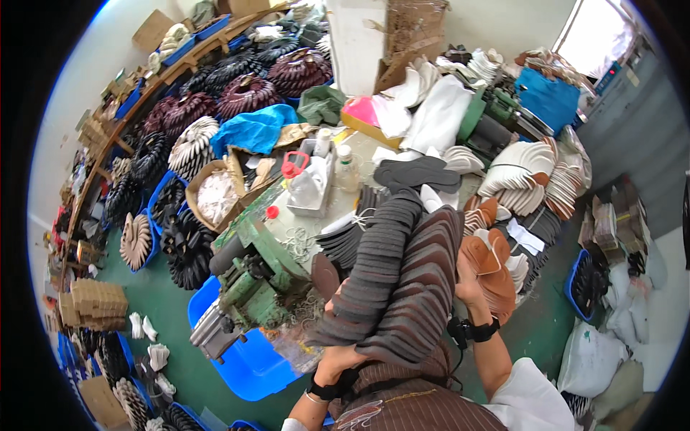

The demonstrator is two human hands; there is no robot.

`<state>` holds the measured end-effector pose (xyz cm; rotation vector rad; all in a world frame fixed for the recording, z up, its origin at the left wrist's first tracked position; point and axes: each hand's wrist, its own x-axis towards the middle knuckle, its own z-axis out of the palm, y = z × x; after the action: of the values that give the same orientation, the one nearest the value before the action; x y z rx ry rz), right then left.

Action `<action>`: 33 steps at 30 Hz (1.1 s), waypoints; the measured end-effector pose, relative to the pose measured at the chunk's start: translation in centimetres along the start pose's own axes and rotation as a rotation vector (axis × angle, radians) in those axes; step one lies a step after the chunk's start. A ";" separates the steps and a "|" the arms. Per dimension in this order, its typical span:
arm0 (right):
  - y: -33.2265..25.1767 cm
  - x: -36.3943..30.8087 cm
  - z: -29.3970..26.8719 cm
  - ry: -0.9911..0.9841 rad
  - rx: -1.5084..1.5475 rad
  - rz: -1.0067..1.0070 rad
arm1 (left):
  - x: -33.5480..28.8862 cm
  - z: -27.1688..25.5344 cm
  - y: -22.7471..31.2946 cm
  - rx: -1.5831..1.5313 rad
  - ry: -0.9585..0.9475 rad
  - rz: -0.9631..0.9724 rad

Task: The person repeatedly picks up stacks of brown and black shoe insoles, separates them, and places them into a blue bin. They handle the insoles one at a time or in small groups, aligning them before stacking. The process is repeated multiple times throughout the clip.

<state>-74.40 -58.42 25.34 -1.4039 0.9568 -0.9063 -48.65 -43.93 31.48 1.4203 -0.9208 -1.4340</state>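
Note:
Two long stacks of insoles lean against my body, one dark grey [384,251] and one grey with brown faces [424,287]. At their near left end my left hand [341,360] is wrapped round the bottom, its fingers partly hidden by the insoles. My right hand [468,286] presses the brown-faced stack from the right side, closed against its edge. Just left of the stacks stands a single brown insole [325,275]. Tan insoles [491,262] lie right beside my right hand.
A green machine [266,276] sits at the table's left, above a blue bin [251,370]. Bottles [347,169] and a white tray [309,208] stand beyond it. White insole stacks [521,169] fill the right side. Bundles [244,93] crowd the far left.

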 end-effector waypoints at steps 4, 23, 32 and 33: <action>0.3 0.2 -0.9 -0.007 0.068 0.048 | 2.4 1.1 -1.0 0.007 0.019 0.199; -5.7 1.6 -2.1 0.091 0.227 0.161 | 9.3 3.4 -4.3 0.154 0.136 1.029; -9.4 6.8 1.4 -0.024 -0.008 -0.330 | 8.3 1.5 -5.5 0.076 0.045 0.134; -8.7 7.5 1.3 -0.051 -0.213 -0.304 | 9.5 1.4 -6.6 0.002 0.018 0.050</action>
<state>-70.05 -64.81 33.95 -1.7798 0.8318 -1.0076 -50.09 -50.88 22.22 1.3999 -0.9402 -1.3818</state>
